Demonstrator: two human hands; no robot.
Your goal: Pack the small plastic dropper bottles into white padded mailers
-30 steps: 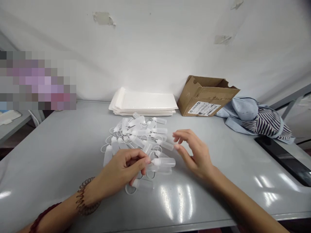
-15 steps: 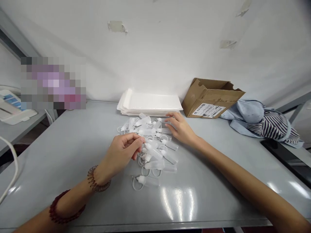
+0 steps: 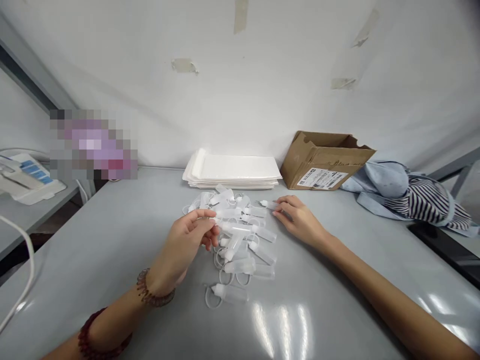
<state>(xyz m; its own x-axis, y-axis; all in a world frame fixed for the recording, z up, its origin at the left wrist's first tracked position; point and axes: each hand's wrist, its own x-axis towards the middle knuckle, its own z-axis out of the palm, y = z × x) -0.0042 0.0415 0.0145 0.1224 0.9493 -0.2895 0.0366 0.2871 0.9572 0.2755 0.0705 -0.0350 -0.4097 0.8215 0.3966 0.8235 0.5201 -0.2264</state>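
A heap of small translucent plastic bottles (image 3: 240, 250) with white caps and ring tethers lies on the grey table (image 3: 112, 235). My left hand (image 3: 187, 242) hovers at the heap's left side, fingertips pinched on one bottle (image 3: 236, 228) that points to the right. On the heap's far right rests my right hand (image 3: 302, 222), its fingers curled around another small bottle (image 3: 267, 204) whose white tip sticks out to the left. The left wrist wears a coil band and a red bracelet.
A stack of white flat sheets (image 3: 234, 170) lies behind the heap against the wall. An open cardboard box (image 3: 326, 160) lies on its side to the right, with blue and striped clothing (image 3: 408, 195) beyond it. A dark panel (image 3: 446, 247) and a white cable (image 3: 22, 285) border the table.
My right hand has drawn back from the far side of the heap towards me, now closed on a bottle. My left hand stays pinched on its bottle. The view has tilted up slightly.
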